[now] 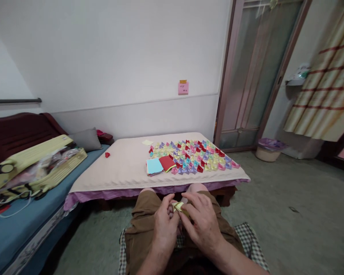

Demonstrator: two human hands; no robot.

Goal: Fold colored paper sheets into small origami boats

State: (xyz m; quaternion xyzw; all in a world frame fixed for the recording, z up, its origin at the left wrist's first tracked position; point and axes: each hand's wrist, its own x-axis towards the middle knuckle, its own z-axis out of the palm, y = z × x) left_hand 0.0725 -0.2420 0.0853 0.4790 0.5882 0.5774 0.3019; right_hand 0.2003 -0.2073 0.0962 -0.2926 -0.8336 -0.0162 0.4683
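A small pale yellow piece of folded paper (177, 206) is pinched between my two hands, just above my lap. My left hand (165, 225) grips its left side with thumb and fingers. On the other side, my right hand (202, 221) has its fingertips closed on the paper's right part. The fingers hide some of the folds. Beyond my knees, a stack of light blue square paper (154, 166) lies on the covered table, touching red paper squares (167, 163). Many folded paper pieces (193, 156) in several colours spread to the right of the stack.
A lone red folded piece (107, 154) and a pale yellow sheet (147, 142) lie on the cream cloth (117, 168). An open yellow suitcase (34, 164) rests on the blue bed at left. A lined bin (268, 149) stands by the sliding door (255, 76).
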